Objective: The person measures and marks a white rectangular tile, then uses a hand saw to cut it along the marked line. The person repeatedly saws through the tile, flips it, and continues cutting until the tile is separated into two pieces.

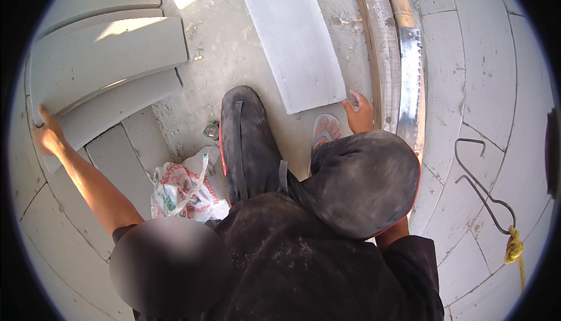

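Note:
At the left, my left hand [48,134] grips the lower left corner of a pale grey block [111,58], its thumb on the face and its other fingers mostly hidden. This block leans over another grey block [120,108]. My right hand [359,115] is low beside my right knee, thumb and forefinger apart, with nothing seen between them. It is close to the near right corner of a long grey slab [298,46] lying on the floor; whether a fingertip touches the slab, I cannot tell.
A handsaw [411,81] and wooden planks [383,46] lie along the right wall [488,46]. A bent metal hook [488,198] tied with yellow rope [514,246] is farther right. A white plastic bag [184,189] and a small can-like object [211,129] stand by my left leg.

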Demonstrator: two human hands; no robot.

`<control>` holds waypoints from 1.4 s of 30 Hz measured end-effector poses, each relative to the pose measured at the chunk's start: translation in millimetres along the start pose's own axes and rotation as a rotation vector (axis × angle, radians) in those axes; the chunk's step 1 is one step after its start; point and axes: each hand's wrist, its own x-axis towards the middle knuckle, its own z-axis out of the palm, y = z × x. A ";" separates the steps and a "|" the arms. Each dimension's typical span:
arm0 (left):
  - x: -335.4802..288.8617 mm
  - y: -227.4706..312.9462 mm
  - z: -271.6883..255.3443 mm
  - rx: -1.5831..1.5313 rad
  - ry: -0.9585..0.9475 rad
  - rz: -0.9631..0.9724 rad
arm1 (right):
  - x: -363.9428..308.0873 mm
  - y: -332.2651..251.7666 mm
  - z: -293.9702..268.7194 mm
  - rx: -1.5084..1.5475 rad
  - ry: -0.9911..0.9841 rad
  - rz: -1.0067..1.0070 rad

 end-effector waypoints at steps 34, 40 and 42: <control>-587.3 353.1 -146.9 -0.968 -1.704 -0.790 | 30.4 26.8 16.4 -0.166 -0.196 0.006; -536.0 383.8 -99.4 -1.149 -1.562 -0.830 | 83.7 -23.6 18.0 -0.033 -0.106 -0.025; -497.2 399.0 -67.6 -1.148 -1.562 -0.732 | 126.3 -49.8 21.6 0.036 -0.121 -0.064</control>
